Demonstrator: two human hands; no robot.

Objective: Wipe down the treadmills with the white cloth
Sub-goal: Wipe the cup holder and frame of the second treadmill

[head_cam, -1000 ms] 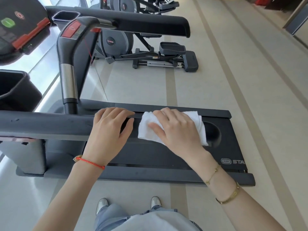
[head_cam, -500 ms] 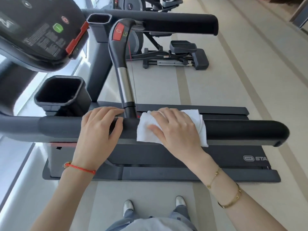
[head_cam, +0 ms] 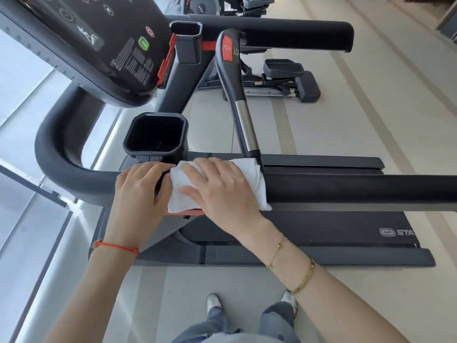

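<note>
A black treadmill fills the view, and its near padded handrail (head_cam: 346, 189) runs left to right across the middle. A folded white cloth (head_cam: 257, 179) is draped over that rail. My right hand (head_cam: 222, 189) lies flat on the cloth with fingers spread, pressing it to the rail. Just left of the cloth, my left hand (head_cam: 141, 191) curls over the same rail and grips it. The belt deck (head_cam: 321, 226) lies below the rail.
The treadmill console (head_cam: 81, 40) hangs at upper left, with a square cup holder (head_cam: 155, 134) below it. A pulse grip bar (head_cam: 237, 95) rises behind the cloth. The far handrail (head_cam: 284, 35) crosses the top. An elliptical (head_cam: 284, 80) stands beyond. My shoes (head_cam: 212, 303) are on the pale floor.
The view has swung so that more of the console and the rail's left bend show. Both hands and the cloth have slid left along the handrail toward the cup holder.
</note>
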